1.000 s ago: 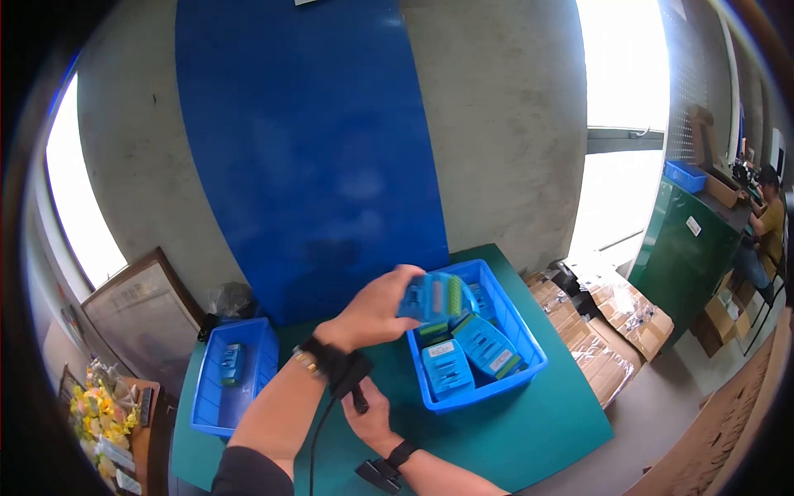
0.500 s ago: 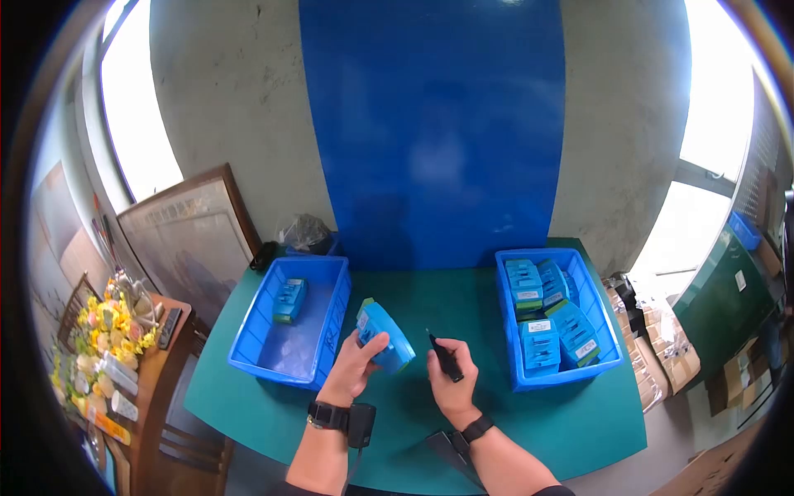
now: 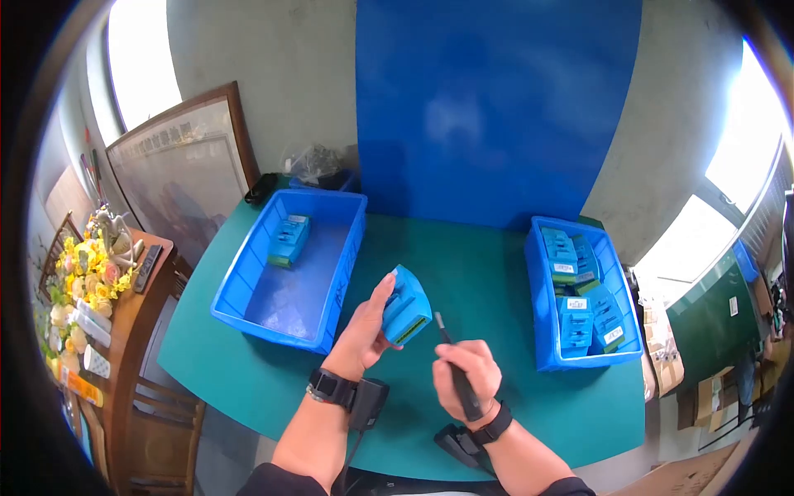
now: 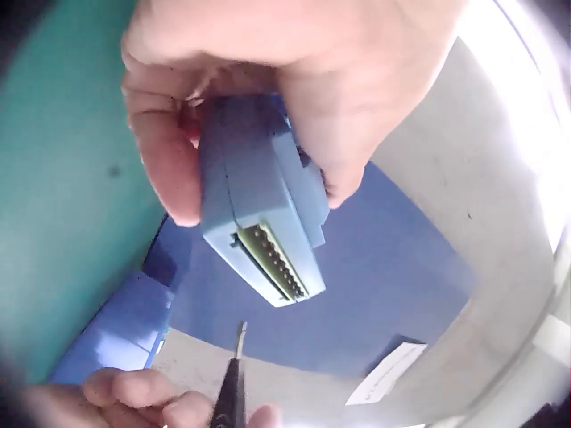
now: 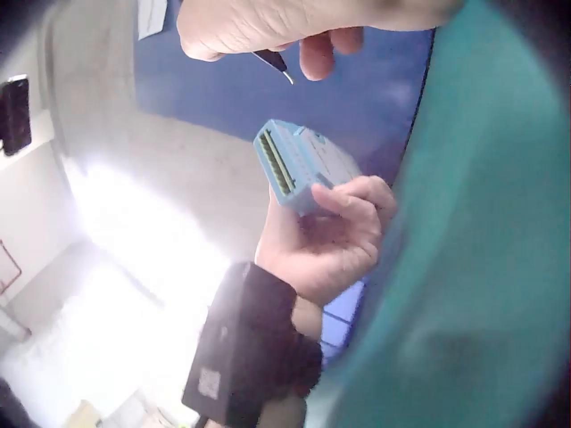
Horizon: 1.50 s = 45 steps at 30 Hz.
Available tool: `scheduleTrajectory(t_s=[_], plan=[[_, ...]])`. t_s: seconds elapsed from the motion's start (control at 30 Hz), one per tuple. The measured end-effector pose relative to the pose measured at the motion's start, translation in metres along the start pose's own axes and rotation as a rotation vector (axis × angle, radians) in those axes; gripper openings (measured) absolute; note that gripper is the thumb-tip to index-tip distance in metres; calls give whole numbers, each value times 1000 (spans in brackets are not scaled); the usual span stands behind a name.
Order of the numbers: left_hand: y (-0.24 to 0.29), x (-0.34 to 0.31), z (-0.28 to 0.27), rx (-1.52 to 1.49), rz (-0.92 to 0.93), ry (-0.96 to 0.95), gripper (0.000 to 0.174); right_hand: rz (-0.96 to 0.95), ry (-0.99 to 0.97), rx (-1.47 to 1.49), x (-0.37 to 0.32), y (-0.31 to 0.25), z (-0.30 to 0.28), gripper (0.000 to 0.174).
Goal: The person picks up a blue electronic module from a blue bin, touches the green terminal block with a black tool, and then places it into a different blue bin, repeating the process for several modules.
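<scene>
My left hand (image 3: pixel 361 337) grips a light-blue plastic module (image 3: pixel 408 307) above the table, thumb on one side and fingers on the other. In the left wrist view, the end of the module (image 4: pixel 236 178) shows a green terminal strip (image 4: pixel 278 260) with a row of small screws or holes. My right hand (image 3: pixel 473 379) holds a slim black screwdriver (image 3: pixel 465 390), its metal tip pointing up toward the module and a short gap apart from it. From the right wrist view, that tip (image 5: pixel 289 78) pokes out beyond the curled fingers, above the module's terminal end.
On the green table (image 3: pixel 397 430), a blue bin (image 3: pixel 302 289) at left contains one blue module (image 3: pixel 289 240). Another blue bin (image 3: pixel 579 362) at right holds several more modules (image 3: pixel 576 324). A clear plastic bag (image 3: pixel 314 163) lies at the back left edge, and a blue panel (image 3: pixel 496 116) stands behind.
My left hand has carried a module from the right bin to the middle and turned its terminal end toward the right hand. The screwdriver has swung tip-up beside it. The head view has shifted.
</scene>
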<state>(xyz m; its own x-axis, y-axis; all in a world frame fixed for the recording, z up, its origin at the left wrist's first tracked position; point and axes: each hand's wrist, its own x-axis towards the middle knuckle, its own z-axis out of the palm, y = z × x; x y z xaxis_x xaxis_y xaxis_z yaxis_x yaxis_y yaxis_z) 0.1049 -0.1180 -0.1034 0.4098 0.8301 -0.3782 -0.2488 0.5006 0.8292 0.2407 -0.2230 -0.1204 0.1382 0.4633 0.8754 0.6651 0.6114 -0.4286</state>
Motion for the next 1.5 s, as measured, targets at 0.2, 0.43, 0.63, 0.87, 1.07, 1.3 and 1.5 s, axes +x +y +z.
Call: scheduleTrajectory(t_s=[0.2, 0.43, 0.63, 0.87, 1.07, 1.3, 1.5], plan=[[-2, -1, -4, 7, 6, -12, 60, 23, -34, 10, -1, -4, 2, 23], [-4, -2, -2, 98, 99, 22, 57, 26, -73, 5, -2, -2, 4, 20], [-7, 0, -2, 120, 128, 38, 59, 48, -70, 26, -1, -3, 1, 17], [-10, 3, -3, 99, 151, 29, 62, 47, -210, 115, 1, -7, 2, 16], [-13, 4, -1, 105, 165, 59, 64, 57, -247, 185, -2, -7, 2, 17], [-11, 1, 0, 30, 94, 45, 61, 65, -208, 169, 0, -9, -6, 12], [-8, 2, -3, -121, -16, -21, 53, 61, -31, 69, 1, -2, -3, 18]])
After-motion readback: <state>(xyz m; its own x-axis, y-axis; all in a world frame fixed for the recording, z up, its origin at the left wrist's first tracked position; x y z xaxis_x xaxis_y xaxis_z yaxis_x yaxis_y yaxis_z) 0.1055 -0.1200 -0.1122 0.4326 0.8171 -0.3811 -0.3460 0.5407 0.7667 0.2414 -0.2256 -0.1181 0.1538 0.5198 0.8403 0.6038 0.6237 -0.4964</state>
